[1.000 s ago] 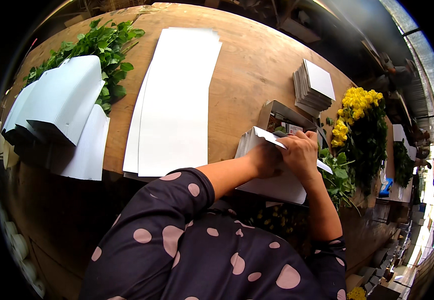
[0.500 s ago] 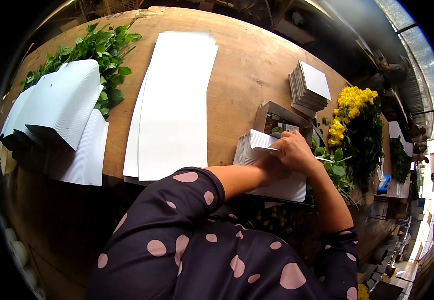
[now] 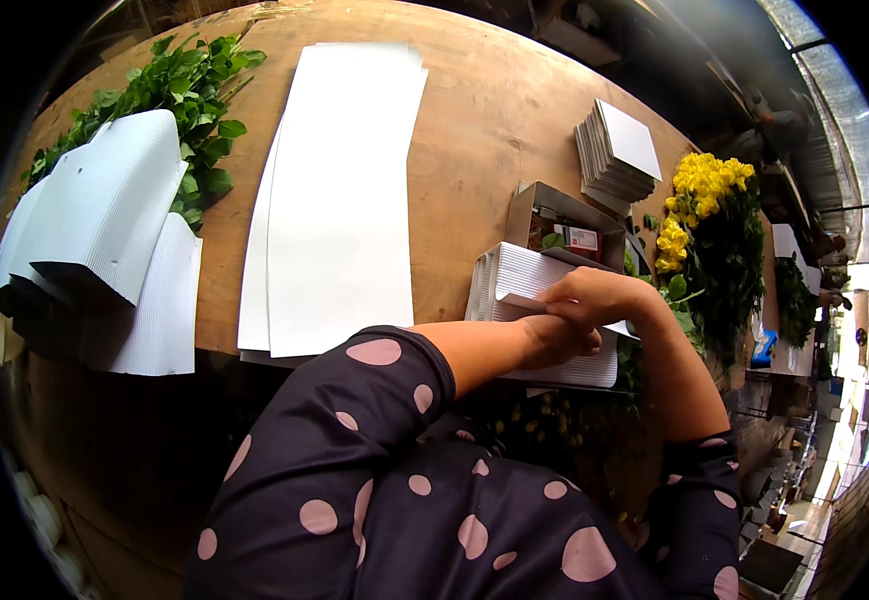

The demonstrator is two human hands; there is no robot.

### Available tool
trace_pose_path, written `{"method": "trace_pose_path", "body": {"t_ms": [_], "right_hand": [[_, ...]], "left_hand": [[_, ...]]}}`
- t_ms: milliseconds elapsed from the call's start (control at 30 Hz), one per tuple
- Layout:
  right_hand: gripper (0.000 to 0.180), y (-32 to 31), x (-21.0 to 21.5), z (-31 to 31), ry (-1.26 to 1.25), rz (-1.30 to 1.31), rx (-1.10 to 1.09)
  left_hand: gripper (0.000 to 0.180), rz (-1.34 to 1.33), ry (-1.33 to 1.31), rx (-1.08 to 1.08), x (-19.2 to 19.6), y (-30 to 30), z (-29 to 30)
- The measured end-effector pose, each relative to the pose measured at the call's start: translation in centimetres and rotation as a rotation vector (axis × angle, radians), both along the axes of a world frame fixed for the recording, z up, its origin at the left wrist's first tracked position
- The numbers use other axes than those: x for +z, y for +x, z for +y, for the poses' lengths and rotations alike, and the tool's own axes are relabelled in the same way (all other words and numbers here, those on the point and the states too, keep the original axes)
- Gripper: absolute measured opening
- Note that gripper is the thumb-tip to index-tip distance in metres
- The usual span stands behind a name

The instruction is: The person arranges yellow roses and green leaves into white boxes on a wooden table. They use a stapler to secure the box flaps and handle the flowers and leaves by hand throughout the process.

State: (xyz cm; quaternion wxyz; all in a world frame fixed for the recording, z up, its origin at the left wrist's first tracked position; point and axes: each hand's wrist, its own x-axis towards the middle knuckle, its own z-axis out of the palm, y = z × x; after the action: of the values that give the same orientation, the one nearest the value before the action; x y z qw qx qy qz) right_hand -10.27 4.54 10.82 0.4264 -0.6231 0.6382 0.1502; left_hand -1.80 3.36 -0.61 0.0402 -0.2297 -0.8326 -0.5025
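Corrugated white sheets (image 3: 534, 300) lie in a stack at the near right edge of the wooden table (image 3: 474, 130), just near of a small open cardboard box (image 3: 554, 215), and both hands are on them. The right hand (image 3: 594, 295) rests curled on top with its fingers closed on the lifted edge of the top sheet, while the left hand (image 3: 554, 340) is closed against the stack's near side (whether it actually pinches a sheet I cannot tell, since the right hand overlaps it). By my reading the step in hand is peeling one sheet free of the stack; the next move would call for a clean separation, so only one comes away. Long flat white sheets (image 3: 339, 190) lie mid-table, rolled corrugated wraps (image 3: 104, 215) and green foliage (image 3: 189, 90) far left, yellow flowers (image 3: 699, 190) right
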Motion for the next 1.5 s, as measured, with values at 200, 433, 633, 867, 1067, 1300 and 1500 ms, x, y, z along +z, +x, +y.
{"method": "trace_pose_path", "body": {"t_ms": [200,433,633,867,1067,1300,1500], "right_hand": [[0.052,1.7,1.3,1.8,0.101,-0.071,-0.266],[0.063,2.8,-0.2,4.5,-0.078,-0.026,-0.413],[0.058,4.3,-0.2,5.4,-0.177,0.07,-0.371],[0.041,3.7,0.2,5.0,-0.241,0.002,-0.298],[0.019,-14.8,-4.3,8.3,-0.982,-0.02,-1.209],[0.073,-25.7,-16.8,9.9,0.06,0.605,-1.132],[0.064,-27.3,-15.7,11.9,-0.066,0.433,-1.055]], "left_hand": [[0.008,0.198,-0.209,-0.077,0.6,-0.2,-0.5],[0.015,0.407,-0.363,0.032,0.7,2.6,2.2],[0.041,0.265,-0.745,0.474,1.7,8.7,2.0],[0.039,0.266,-0.744,0.45,1.6,8.8,0.7],[0.033,0.165,-0.691,0.392,4.0,8.4,1.1],[0.028,0.111,-0.722,0.462,2.8,8.5,1.4],[0.027,0.071,-0.705,0.423,3.7,8.2,1.5]]}}
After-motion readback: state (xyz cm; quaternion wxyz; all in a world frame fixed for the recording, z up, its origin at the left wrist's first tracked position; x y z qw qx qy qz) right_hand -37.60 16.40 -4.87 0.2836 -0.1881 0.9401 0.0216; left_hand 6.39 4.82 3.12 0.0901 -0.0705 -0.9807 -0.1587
